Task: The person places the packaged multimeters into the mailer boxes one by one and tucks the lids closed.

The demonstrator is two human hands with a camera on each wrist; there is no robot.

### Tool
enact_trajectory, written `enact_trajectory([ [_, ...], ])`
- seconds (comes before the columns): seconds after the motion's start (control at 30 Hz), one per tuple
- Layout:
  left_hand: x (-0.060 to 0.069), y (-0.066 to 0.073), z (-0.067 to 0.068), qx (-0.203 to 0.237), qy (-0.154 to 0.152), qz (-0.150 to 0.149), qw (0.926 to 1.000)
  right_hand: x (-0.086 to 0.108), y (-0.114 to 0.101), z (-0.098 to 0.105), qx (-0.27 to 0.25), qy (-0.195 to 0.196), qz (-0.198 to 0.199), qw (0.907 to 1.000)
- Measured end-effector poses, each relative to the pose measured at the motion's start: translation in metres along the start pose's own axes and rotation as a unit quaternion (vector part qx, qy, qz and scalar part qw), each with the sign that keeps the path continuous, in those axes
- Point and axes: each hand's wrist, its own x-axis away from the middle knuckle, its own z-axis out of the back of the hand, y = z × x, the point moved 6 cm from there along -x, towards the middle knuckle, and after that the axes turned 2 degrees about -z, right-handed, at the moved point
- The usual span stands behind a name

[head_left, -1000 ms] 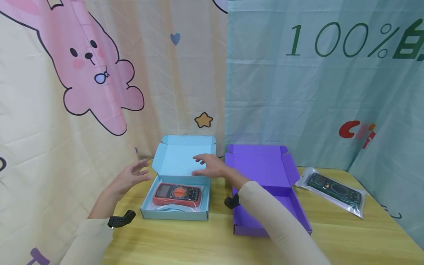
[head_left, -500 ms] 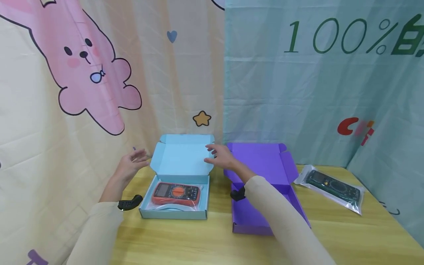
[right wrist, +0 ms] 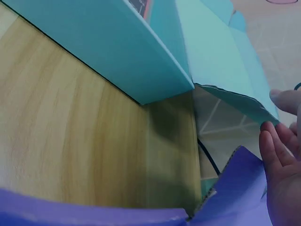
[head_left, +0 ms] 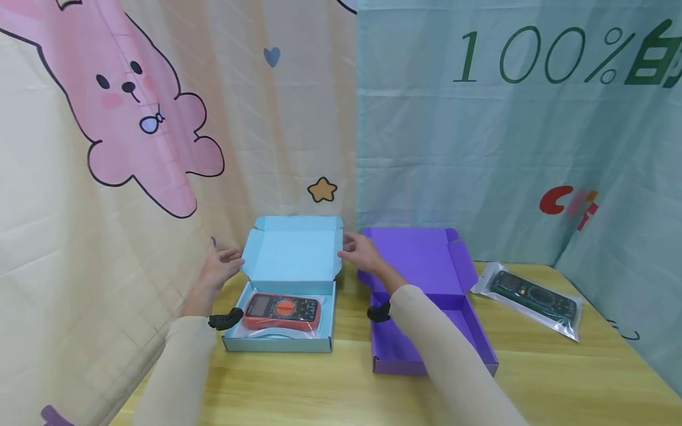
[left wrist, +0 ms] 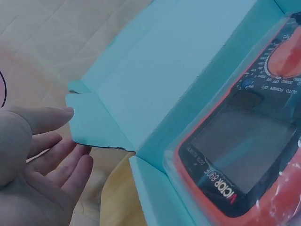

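The light blue box (head_left: 278,345) stands with its lid (head_left: 295,254) up and a red-orange multimeter (head_left: 282,312) in a clear bag lying inside. My left hand (head_left: 219,273) is at the lid's left side flap (left wrist: 94,120); the thumb tip lies over the flap's edge and the other fingers are below it, loosely bent. At the lid's right side my right hand (head_left: 362,253) has thumb and fingertips on either side of the right flap's edge (right wrist: 240,101), fingers nearly straight. No firm grip shows in either wrist view.
To the right, a purple box (head_left: 405,367) stands with its lid raised. A dark green multimeter (head_left: 535,296) in a clear bag lies on the wooden table (head_left: 298,390) at the far right. Printed curtains (head_left: 453,148) hang close behind the boxes.
My left hand has moved right to the blue lid's left flap. The right hand has gone from in front of the lid to its right flap. The boxes look unmoved.
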Motion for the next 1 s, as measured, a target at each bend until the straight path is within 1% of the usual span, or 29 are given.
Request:
enact_trajectory([
  [0.1,-0.002,-0.005,-0.008,0.01,-0.009,0.018,0.9997,0.0,0.007,-0.002,-0.009,0.009,-0.017,0.9998],
  [0.2,-0.004,-0.008,-0.015,0.026,-0.019,0.026,0.9991,0.0,0.011,-0.004,-0.026,0.009,-0.041,0.9988],
  [0.33,-0.004,-0.011,-0.017,0.042,-0.014,0.029,0.9986,0.001,0.012,-0.007,-0.051,0.003,-0.065,0.9966],
  [0.47,-0.002,-0.013,-0.016,0.045,-0.013,0.027,0.9986,0.002,0.011,-0.011,-0.088,-0.009,-0.077,0.9932],
  [0.6,-0.001,-0.016,-0.015,0.055,-0.019,0.024,0.998,0.002,0.008,-0.017,-0.14,-0.032,-0.082,0.9862],
  [0.67,-0.001,-0.018,-0.014,0.067,-0.021,0.026,0.9972,0.002,0.006,-0.021,-0.162,-0.043,-0.089,0.9818],
  [0.73,-0.001,-0.021,-0.012,0.073,-0.022,0.029,0.9967,0.002,0.006,-0.024,-0.176,-0.049,-0.102,0.9778],
  [0.83,-0.001,-0.023,-0.01,0.078,-0.025,0.025,0.9963,0.003,0.006,-0.026,-0.196,-0.05,-0.125,0.9714],
  [0.93,0.0,-0.023,-0.009,0.076,-0.03,0.019,0.9965,0.005,0.005,-0.029,-0.213,-0.054,-0.135,0.9662],
  [1.0,0.002,-0.023,-0.008,0.079,-0.033,0.017,0.9962,0.005,0.005,-0.031,-0.225,-0.062,-0.133,0.9634],
])
